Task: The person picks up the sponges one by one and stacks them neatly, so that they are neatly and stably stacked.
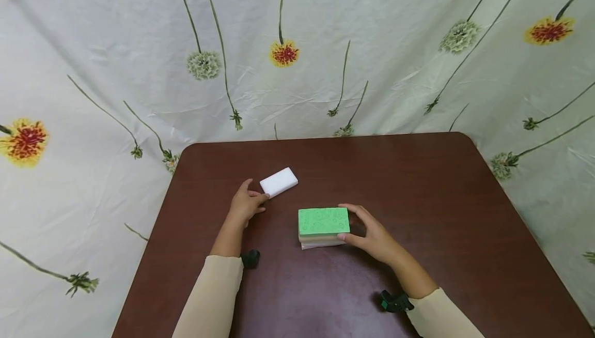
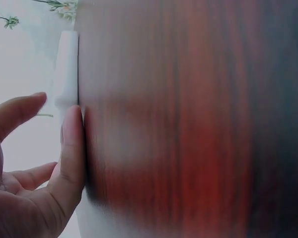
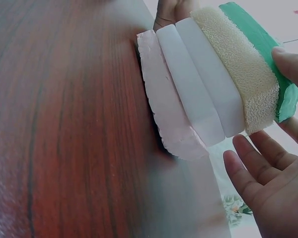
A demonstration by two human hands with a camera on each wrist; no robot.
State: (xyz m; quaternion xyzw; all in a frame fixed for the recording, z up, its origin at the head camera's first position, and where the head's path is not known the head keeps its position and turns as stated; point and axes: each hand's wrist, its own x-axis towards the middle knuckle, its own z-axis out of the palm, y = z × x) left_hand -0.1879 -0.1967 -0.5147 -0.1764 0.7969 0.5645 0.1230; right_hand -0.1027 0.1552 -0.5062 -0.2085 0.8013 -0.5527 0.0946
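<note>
A small white block (image 1: 279, 182) lies on the table near its back left. My left hand (image 1: 245, 203) is beside it with fingers spread, one fingertip right at the block's near corner. In the middle stands a stack topped by a green sponge (image 1: 323, 221). The right wrist view shows its layers: a pale pinkish slab (image 3: 164, 94) at the bottom, two white blocks (image 3: 191, 89) above, then a porous beige sponge (image 3: 233, 54) under the green one. My right hand (image 1: 372, 232) pinches the green sponge at its right end, thumb on the near edge, index finger at the far edge.
Under everything is a dark reddish-brown table (image 1: 441, 188) with rounded back corners. A white cloth (image 1: 395, 43) printed with flowers hangs behind it and shows at both sides. Dark straps with small devices (image 1: 396, 302) sit on both wrists.
</note>
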